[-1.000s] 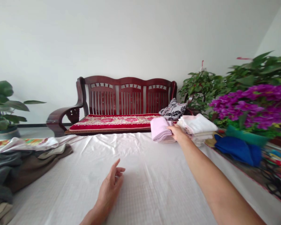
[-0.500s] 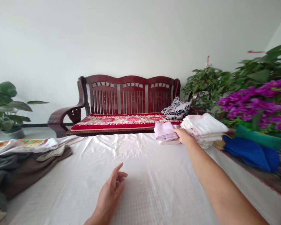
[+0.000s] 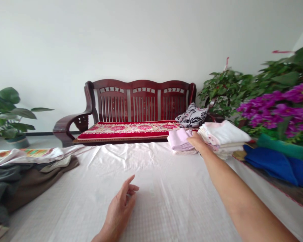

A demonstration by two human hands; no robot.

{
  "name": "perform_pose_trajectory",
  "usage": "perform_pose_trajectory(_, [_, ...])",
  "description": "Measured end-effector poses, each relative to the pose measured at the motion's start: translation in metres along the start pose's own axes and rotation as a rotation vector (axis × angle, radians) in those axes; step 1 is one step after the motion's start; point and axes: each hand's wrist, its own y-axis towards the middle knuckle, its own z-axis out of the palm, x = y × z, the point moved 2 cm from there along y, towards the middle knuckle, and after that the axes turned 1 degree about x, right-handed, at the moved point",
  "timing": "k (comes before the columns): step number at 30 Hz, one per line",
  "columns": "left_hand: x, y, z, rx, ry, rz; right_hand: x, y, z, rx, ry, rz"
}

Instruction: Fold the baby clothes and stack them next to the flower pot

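Observation:
My right hand (image 3: 197, 142) reaches far forward to the right edge of a folded lilac cloth (image 3: 180, 138), and its fingers close on that edge. Beneath the lilac cloth lies another pale folded cloth. Just right of this hand stands a stack of folded white and cream cloths (image 3: 224, 134), partly hidden by the hand and wrist. My left hand (image 3: 122, 203) hovers low over the white tablecloth (image 3: 154, 215) near the front middle. Its fingers are apart and loosely bent, with nothing in them.
Crumpled grey and brown clothes (image 3: 37, 181) lie on the left beside a patterned cloth (image 3: 35, 153). At right are a blue cloth (image 3: 275, 164), a green item (image 3: 285, 146) and purple flowers (image 3: 280, 112). Behind the table stands a wooden bench (image 3: 141, 101) with a cushion (image 3: 193, 116).
The camera view has shifted slightly, so everything sits a little further right. Both hands keep nearly the same places, the right one still at the lilac cloth.

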Motion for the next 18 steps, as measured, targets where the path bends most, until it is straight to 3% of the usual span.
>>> perform_pose_trajectory(5, [-0.0007, 0.0005, 0.0011, -0.030, -0.003, 0.007, -0.0007, 0.0023, 0.0005, -0.035, -0.087, -0.021])
perform_pose_trajectory(18, [0.0014, 0.0023, 0.0015, 0.008, 0.030, -0.005, 0.0014, -0.0007, -0.0009, 0.017, -0.338, -0.068])
